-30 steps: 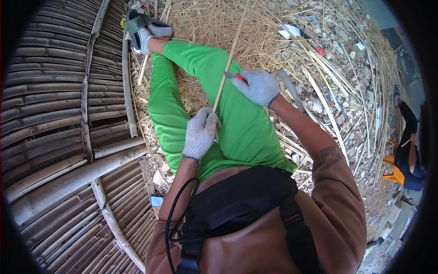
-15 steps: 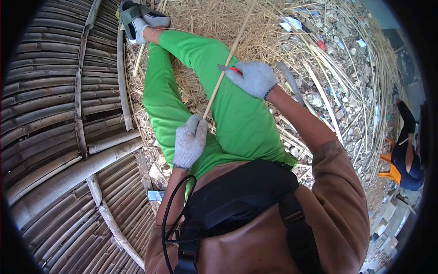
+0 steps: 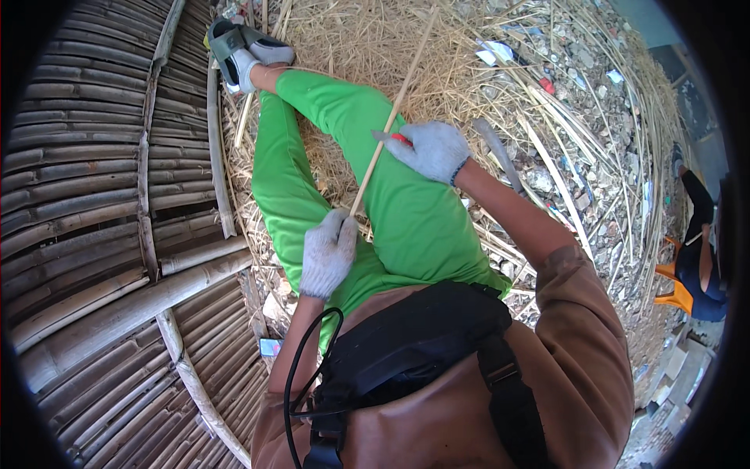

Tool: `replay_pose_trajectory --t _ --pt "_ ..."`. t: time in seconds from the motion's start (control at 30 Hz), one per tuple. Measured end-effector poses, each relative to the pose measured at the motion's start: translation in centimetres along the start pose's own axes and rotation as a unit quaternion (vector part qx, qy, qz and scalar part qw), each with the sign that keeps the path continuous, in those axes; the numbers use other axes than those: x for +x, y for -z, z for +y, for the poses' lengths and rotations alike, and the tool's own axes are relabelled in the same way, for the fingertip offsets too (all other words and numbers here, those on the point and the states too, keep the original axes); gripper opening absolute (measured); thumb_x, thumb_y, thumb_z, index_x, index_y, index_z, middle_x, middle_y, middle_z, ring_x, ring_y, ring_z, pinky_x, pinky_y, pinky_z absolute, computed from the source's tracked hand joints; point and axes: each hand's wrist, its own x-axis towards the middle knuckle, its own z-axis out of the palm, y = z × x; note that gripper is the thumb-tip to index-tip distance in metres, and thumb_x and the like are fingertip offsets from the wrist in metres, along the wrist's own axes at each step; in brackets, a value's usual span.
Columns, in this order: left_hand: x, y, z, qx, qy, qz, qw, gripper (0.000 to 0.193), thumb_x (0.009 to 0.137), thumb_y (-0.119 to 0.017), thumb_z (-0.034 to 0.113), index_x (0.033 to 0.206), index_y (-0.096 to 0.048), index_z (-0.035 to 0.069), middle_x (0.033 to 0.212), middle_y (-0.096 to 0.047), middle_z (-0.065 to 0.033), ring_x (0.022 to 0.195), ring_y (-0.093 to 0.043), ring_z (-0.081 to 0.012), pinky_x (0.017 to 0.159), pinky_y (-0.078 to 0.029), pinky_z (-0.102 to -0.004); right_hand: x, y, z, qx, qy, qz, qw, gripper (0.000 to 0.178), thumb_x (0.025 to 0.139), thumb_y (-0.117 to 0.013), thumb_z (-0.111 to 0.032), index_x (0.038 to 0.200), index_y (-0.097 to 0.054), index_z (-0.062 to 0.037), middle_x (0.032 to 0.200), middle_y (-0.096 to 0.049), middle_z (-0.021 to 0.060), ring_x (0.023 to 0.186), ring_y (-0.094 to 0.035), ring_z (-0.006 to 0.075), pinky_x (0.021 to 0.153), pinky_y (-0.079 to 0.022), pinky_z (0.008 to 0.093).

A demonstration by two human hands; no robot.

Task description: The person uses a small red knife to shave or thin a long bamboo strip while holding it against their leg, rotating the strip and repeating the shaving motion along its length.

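A long, thin pale bamboo strip (image 3: 408,80) slants across my green trousers (image 3: 344,102), its far end over the straw. My left hand (image 3: 328,252), in a whitish knit glove, is closed around the strip's near end above my lap. In my right hand (image 3: 436,150), also gloved, is a small knife (image 3: 401,139) with a red handle. Its short grey blade lies against the strip, partway along it, over my thigh. The right-hand fingers are wrapped round the handle and hide most of it.
A slatted bamboo platform (image 3: 78,187) fills the left side. A long grey blade-like piece (image 3: 498,153) lies on rubble and straw at my right. A phone (image 3: 270,347) rests by my left forearm. Far right, another person (image 3: 698,258) sits on an orange chair (image 3: 672,295).
The whole view has shifted slightly. Both hands keep their grip, and the blade stays at about the same part of the strip, with the right hand a little lower.
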Motion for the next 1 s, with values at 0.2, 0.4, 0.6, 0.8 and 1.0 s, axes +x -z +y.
replay_pose_trajectory --t 0.2,0.4,0.6,0.8,1.0 --pt "5.8 -1.1 1.3 0.014 -0.07 0.022 0.997 0.019 0.11 -0.063 0.018 0.108 -0.071 0.001 0.078 -0.069 -0.0221 0.07 -0.074 -0.0399 0.067 -0.057 -0.0488 0.4 0.2 -0.1 -0.002 0.003 -0.006 1.0 0.082 0.108 -0.041 -0.081 0.086 -0.079 -0.012 0.08 -0.078 0.0221 0.075 -0.079 0.043 0.072 -0.063 0.0564" --pt "1.7 0.0 -0.1 0.057 -0.063 0.017 0.996 0.019 0.112 -0.063 0.017 0.112 -0.071 0.0 0.076 -0.07 -0.0193 0.067 -0.073 -0.0344 0.065 -0.057 -0.0448 0.1 -0.8 0.6 0.013 -0.001 0.007 1.0 0.08 0.108 -0.042 -0.08 0.085 -0.078 -0.0122 0.078 -0.077 0.0205 0.074 -0.078 0.0423 0.07 -0.063 0.0564" --pt "-4.1 1.9 -0.8 0.068 -0.001 0.01 0.998 0.025 0.116 -0.062 0.022 0.119 -0.072 -0.001 0.072 -0.068 -0.0131 0.062 -0.068 -0.0232 0.063 -0.056 -0.0383 -0.3 -1.2 0.7 0.026 0.005 0.015 1.0 0.078 0.108 -0.044 -0.078 0.082 -0.077 -0.0125 0.077 -0.077 0.0209 0.073 -0.078 0.042 0.068 -0.061 0.0571" --pt "-7.7 3.5 -2.5 0.044 0.054 -0.017 0.997 0.028 0.117 -0.061 0.026 0.126 -0.073 0.002 0.078 -0.07 -0.0042 0.061 -0.063 -0.0109 0.058 -0.051 -0.0312 -0.5 -1.0 0.3 0.031 0.002 0.034 0.999 0.076 0.108 -0.046 -0.077 0.082 -0.077 -0.0125 0.077 -0.076 0.0211 0.073 -0.077 0.0426 0.068 -0.061 0.0574" --pt "-7.6 4.3 -0.4 -0.077 0.159 -0.069 0.982 0.03 0.117 -0.061 0.027 0.119 -0.073 0.001 0.077 -0.07 -0.0036 0.064 -0.065 -0.0087 0.059 -0.052 -0.0299 -0.5 -1.1 0.6 0.032 0.01 0.031 0.999 0.079 0.108 -0.045 -0.077 0.078 -0.076 -0.0109 0.076 -0.075 0.0224 0.073 -0.077 0.0433 0.069 -0.062 0.0572"
